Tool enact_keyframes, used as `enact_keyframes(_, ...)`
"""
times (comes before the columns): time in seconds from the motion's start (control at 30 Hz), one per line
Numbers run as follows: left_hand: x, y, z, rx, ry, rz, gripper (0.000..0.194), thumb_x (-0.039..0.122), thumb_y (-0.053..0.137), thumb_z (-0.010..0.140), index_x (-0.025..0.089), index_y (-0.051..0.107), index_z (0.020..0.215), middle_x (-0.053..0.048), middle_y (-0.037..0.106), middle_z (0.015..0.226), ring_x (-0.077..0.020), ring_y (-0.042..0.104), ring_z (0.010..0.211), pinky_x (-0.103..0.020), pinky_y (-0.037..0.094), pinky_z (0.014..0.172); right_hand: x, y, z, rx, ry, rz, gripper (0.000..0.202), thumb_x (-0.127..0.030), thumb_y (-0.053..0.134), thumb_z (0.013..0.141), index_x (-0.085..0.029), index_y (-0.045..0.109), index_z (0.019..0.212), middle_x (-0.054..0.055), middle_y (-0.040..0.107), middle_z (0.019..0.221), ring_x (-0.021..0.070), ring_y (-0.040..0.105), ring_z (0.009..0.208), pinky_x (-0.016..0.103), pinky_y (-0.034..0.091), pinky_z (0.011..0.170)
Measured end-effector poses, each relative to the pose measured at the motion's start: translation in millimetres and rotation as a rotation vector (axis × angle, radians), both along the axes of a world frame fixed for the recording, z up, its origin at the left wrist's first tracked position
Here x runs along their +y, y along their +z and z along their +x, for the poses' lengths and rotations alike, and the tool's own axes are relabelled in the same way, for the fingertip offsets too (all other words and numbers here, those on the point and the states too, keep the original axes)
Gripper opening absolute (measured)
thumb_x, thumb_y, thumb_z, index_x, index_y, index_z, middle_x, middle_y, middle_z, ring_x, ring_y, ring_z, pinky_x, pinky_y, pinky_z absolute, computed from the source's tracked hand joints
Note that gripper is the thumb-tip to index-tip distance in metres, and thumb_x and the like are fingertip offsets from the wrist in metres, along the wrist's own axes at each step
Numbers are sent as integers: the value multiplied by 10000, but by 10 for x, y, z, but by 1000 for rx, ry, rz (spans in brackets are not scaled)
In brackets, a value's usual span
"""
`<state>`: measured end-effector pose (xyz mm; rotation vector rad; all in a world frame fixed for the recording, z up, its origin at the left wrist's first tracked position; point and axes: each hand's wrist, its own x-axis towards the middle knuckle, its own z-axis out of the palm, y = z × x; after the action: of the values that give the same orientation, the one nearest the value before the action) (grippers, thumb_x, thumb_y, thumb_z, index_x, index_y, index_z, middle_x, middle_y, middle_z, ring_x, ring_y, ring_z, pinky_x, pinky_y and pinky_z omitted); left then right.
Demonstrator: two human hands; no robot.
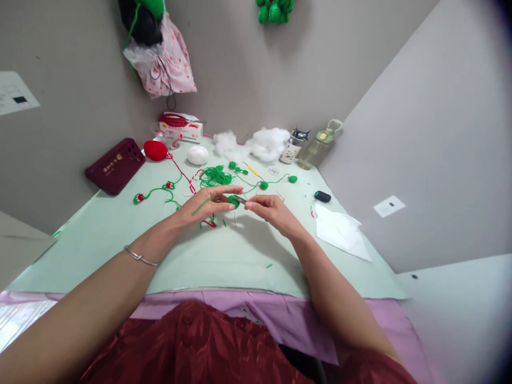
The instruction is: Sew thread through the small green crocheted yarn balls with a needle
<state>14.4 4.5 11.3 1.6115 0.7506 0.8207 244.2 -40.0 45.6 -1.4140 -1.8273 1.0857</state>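
Over the middle of the table, my left hand [199, 204] is closed on a small green crocheted piece [232, 201], with a green yarn tail hanging across the fingers. My right hand [269, 207] pinches a slim grey metal tool [241, 200], and its tip meets the right side of the crocheted piece. The tool looks like tweezers or small scissors, but I cannot tell which. A thin pale strand hangs below the piece. Just beyond my hands lies a tangle of green yarn [216, 176], with small green crocheted balls [263, 185] on cords beside it.
At the back are a red yarn ball [156, 150], a white ball [198, 155], stuffing [267, 144], a pen holder [292, 148] and a bottle [319, 146]. A maroon phone [115, 166] stands left. White paper [342, 230] and a black object [322, 197] lie right. A yellow-handled hook [253, 170] rests mid-table.
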Motion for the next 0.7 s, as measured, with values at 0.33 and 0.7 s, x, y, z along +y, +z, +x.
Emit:
enact_keyframes(0.33,-28,73,-47,96,-17,36,523,424,740,796,305,702,1303,-54,690,1266,-261,569,1058,-373,432,946,-45,171,218,-69,245,-53,436,-586,560,926,-183,724,924,-24,486,655,121,428,625,264,322,602)
enact_keyframes(0.7,7,195,-215,97,-12,22,586,417,716,812,289,641,1379,-96,654,1331,-265,591,1083,-379,465,943,452,-281,701,-996,-471,162,293,-306,472,988,-180,724,1068,165,656,1215,303,642,1066,365,445,831)
